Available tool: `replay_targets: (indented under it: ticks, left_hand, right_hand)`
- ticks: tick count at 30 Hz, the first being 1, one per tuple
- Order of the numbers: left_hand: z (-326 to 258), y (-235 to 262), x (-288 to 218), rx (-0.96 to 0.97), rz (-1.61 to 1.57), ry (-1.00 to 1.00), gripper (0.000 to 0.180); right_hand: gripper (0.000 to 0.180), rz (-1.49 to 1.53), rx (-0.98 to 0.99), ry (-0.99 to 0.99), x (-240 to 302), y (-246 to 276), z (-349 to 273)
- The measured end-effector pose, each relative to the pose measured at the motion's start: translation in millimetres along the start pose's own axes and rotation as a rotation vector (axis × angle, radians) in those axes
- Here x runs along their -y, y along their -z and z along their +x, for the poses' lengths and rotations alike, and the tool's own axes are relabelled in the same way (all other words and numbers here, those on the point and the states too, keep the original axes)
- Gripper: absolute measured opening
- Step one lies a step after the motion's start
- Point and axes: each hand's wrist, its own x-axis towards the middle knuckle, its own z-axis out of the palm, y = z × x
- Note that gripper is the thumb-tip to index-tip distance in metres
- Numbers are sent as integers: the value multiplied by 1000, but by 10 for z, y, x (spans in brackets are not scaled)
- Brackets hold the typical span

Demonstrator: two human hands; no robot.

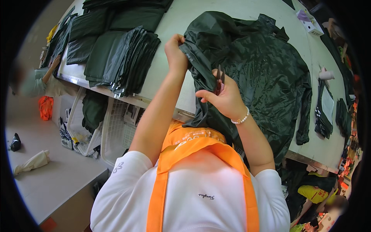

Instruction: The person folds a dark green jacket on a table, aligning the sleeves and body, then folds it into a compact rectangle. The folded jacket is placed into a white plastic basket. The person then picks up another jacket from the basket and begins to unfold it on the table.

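The dark green raincoat (262, 65) is lying spread across the pale worktop (174, 38), its shiny, crinkled fabric catching the light in little creases all over. One long sleeve is trailing down the right side toward the worktop's near edge, and the hem is spilling over that edge in front of the person. The near left part of the garment is being lifted up off the surface in a bunched fold.

The left hand (176, 52) is gripping that bunched edge, fingers clenched tight around the fabric and pulling it upward. The right hand (224, 96), a pearl bracelet (241, 119) sitting at its wrist, is closing around a small pair of dark snips (219, 79), the thin blades pointing up and touching the raised fold just beside the left hand's grip.

The person is wearing a white shirt under an orange apron (201, 154), both forearms reaching up from the lower edge of the view.

Off to the left on the same worktop, a stack of folded dark green garments (119, 58) is sitting well apart from the open raincoat. Below the worktop's edge, white plastic baskets (116, 131) are standing on the floor. At the far right, a few more dark pieces (322, 112) are lying near the worktop's rim.
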Motion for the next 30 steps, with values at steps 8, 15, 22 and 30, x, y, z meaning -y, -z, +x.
replay_targets:
  ticks: [8,15,22,30]
  left_hand:
    - [-945,177,-694,476,98,-111,20]
    - [-704,208,-814,300,226,-304,27]
    - [-582,367,-690,78,448,-604,26]
    - [-728,363,-845,327,345,-829,34]
  right_hand:
    - [20,-678,-881,517,-88,1031,178]
    - [25,-679,-638,415,65,449,-191]
    - [24,-618,-614,425,123,546,-401]
    - [19,-495,-469,270,154,444,-528]
